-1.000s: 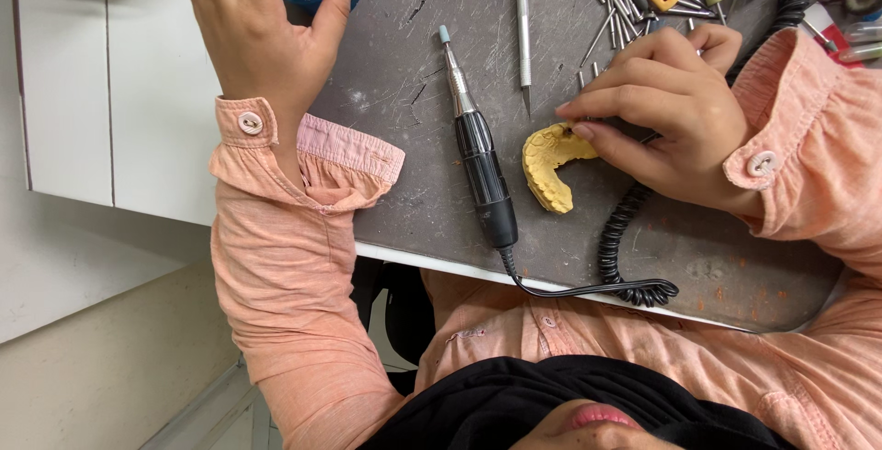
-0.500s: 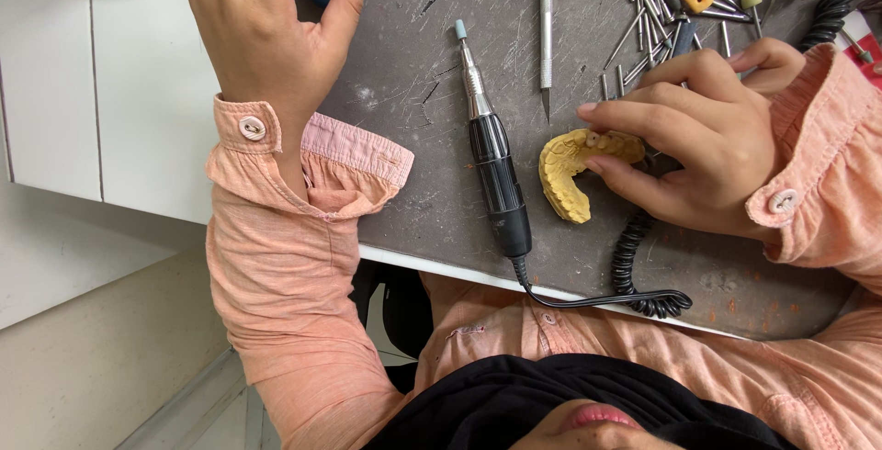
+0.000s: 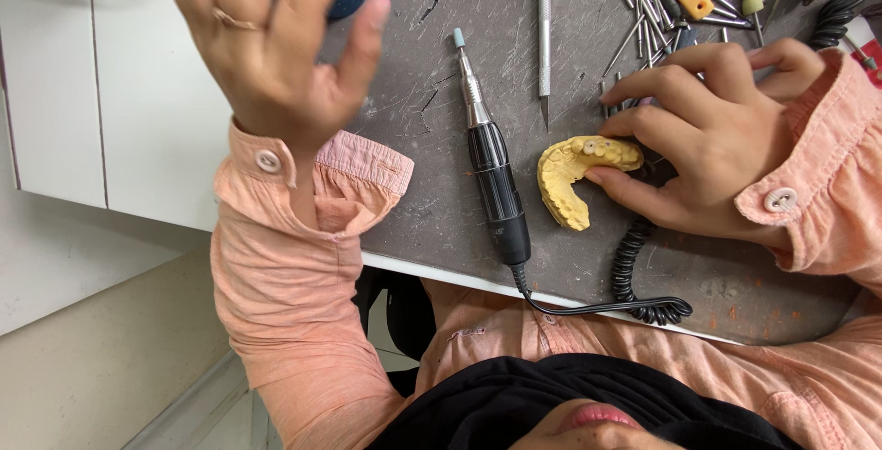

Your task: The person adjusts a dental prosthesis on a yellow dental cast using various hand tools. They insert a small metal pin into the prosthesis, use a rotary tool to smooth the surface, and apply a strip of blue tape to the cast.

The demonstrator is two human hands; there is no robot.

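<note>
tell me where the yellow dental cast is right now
In the head view the yellow dental cast lies on the dark worktop, right of the black rotary handpiece, with the right hand's fingertips touching it.

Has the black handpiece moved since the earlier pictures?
No. The black handpiece keeps its spot and angle relative to the table edge and yellow dental model.
</note>
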